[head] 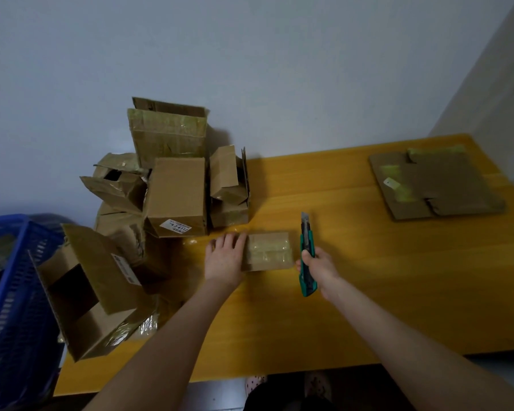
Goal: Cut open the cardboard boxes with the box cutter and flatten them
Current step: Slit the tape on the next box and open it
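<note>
The left hand (pixel 224 258) lies flat, fingers straight, on the small taped box (pixel 269 251); the right hand (pixel 319 269) grips the box cutter (pixel 306 247) beside it. Cut not begun: the blade must meet tape clear of those fingers.

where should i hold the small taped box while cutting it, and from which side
Press on the left end of the small taped box, coming from the left, as the left hand does. It lies flat, its tape runs left to right across the top, and the box cutter in the right hand is at its right end, so fingers likely stay clear of the blade.
</note>
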Tool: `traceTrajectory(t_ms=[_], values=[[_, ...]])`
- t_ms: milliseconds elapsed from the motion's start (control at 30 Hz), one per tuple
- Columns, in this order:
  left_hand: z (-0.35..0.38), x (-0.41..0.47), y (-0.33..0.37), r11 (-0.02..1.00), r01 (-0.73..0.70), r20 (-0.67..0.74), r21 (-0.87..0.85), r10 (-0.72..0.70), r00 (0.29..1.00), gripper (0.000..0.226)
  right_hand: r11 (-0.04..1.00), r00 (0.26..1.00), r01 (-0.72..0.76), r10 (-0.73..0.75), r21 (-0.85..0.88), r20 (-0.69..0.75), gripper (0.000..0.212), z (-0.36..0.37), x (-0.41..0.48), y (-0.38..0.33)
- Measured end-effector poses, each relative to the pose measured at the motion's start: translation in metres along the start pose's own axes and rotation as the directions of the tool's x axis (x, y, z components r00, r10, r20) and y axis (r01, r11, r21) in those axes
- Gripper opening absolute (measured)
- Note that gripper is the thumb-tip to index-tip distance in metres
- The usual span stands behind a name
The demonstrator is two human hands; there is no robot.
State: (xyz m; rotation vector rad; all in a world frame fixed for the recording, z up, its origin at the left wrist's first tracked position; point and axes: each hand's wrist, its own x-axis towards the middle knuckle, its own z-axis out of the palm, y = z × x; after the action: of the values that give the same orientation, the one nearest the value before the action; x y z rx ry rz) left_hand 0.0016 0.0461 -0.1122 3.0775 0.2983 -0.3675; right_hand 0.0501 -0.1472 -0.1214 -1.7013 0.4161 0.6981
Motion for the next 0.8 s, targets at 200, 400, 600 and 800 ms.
traceTrajectory(t_ms=[200, 400, 600, 800], values=[[0.001, 0.004, 0.019, 1.0, -0.006, 0.067, 0.029, 0.004, 0.998, 0.094, 0.998, 0.996, -0.065, 0.067, -0.025, 0.064, 0.029, 0.004, 0.002, 0.006], [0.002, 0.012, 0.017, 1.0, -0.013, 0.098, -0.004, 0.013, 0.995, 0.092, 0.977, 0.994, 0.108, -0.11, -0.182, 0.0, 0.027, -0.017, -0.005, 0.018], [0.004, 0.018, 0.014, 0.999, -0.024, 0.099, -0.026, 0.026, 0.995, 0.093, 0.811, 0.967, 0.237, -0.247, -0.535, 0.054, 0.045, -0.041, -0.016, 0.034], [0.003, 0.02, 0.014, 0.999, -0.029, 0.099, -0.019, 0.031, 0.995, 0.094, 0.77, 0.958, 0.258, -0.284, -0.583, 0.049, 0.05, -0.041, -0.017, 0.028]])
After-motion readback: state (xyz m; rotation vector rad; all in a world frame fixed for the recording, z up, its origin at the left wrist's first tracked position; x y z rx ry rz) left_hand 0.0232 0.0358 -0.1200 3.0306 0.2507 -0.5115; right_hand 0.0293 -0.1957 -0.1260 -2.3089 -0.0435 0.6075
